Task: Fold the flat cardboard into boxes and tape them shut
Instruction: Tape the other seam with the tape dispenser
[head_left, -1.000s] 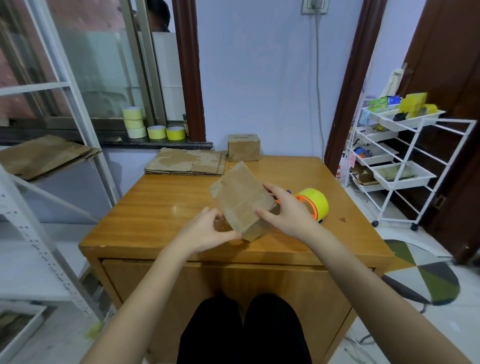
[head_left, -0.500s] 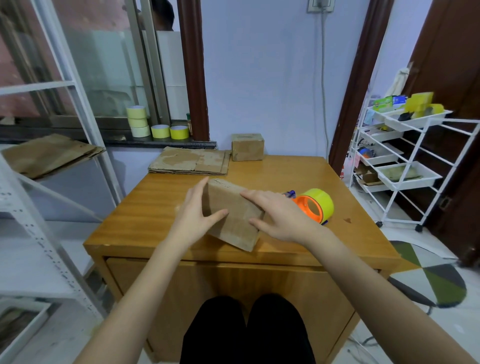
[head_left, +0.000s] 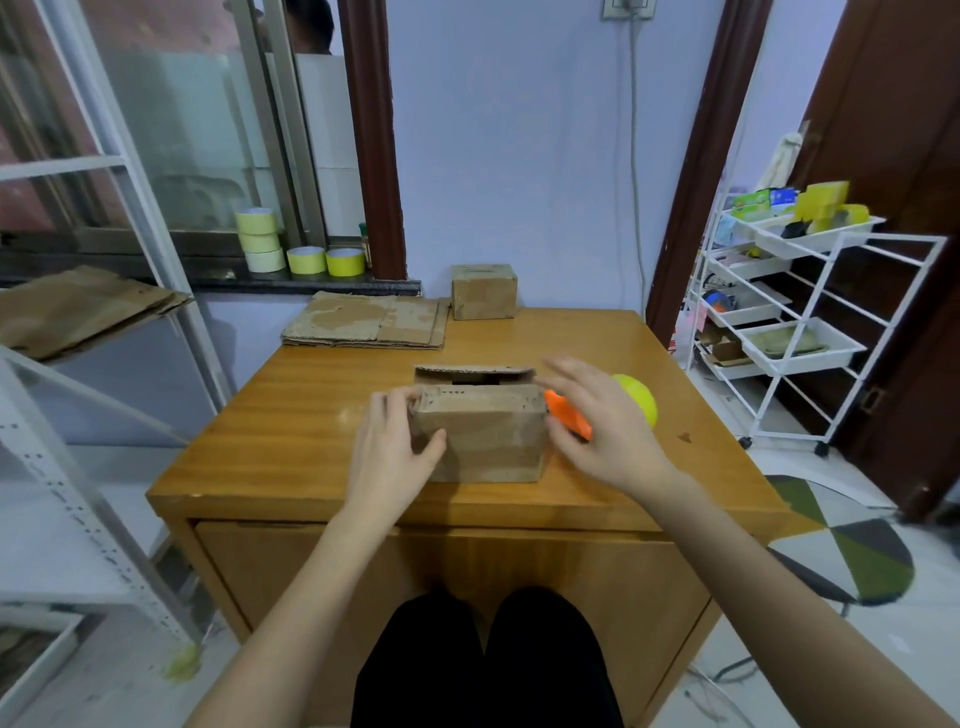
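Observation:
A small brown cardboard box (head_left: 480, 434) stands upright on the wooden table (head_left: 291, 436), its top flaps not fully down and a gap showing at the back. My left hand (head_left: 387, 454) holds the box's left end, thumb on the front face. My right hand (head_left: 602, 423) hovers just right of the box with fingers spread, blurred, touching nothing I can make out. Behind that hand lies an orange tape dispenser (head_left: 569, 415) with a yellow tape roll (head_left: 641, 400), partly hidden.
A stack of flat cardboard (head_left: 366, 322) and a closed small box (head_left: 484, 291) sit at the table's far edge. Yellow tape rolls (head_left: 301, 254) line the window sill. A white wire cart (head_left: 789, 312) stands to the right, a metal shelf with cardboard (head_left: 78, 306) to the left.
The box went from tilted in both hands to standing squarely on the table. My right hand came off the box and moved right; my left hand shifted to its left end.

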